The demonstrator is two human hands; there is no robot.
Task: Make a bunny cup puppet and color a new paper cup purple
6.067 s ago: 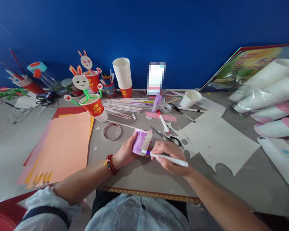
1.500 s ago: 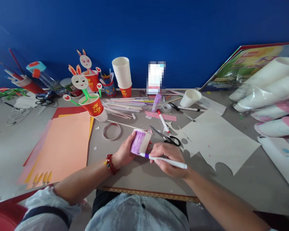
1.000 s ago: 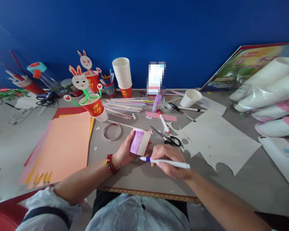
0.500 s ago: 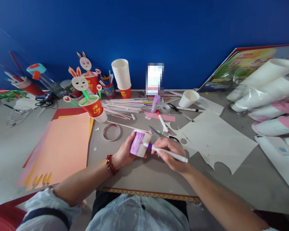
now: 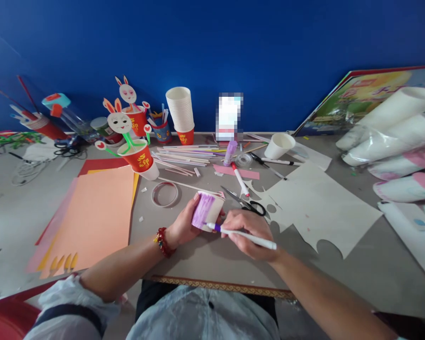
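A white paper cup [image 5: 204,211], its left part streaked purple, is held tilted in my left hand [image 5: 182,225], with the thumb on its near side and the other fingers mostly hidden behind it. My right hand [image 5: 250,232] grips a white marker with a purple collar [image 5: 250,237]. The marker's tip touches the cup's side low down, near the border between purple and white. Black-handled scissors [image 5: 257,208] lie just beyond my right hand. A roll of tape [image 5: 165,194] rests on the table to the left of the cup.
Coloured paper sheets [image 5: 95,212] lie at left, behind them rabbit-decorated red cups [image 5: 140,158]. Stacked cups [image 5: 180,111] and a bundle of sticks [image 5: 184,155] are at the back. Cut white paper [image 5: 318,208] lies right, near bagged cups [image 5: 389,123].
My right hand has moved the marker tip down and slightly left along the cup's side. More of the scissors' black handles shows. The view has shifted slightly.
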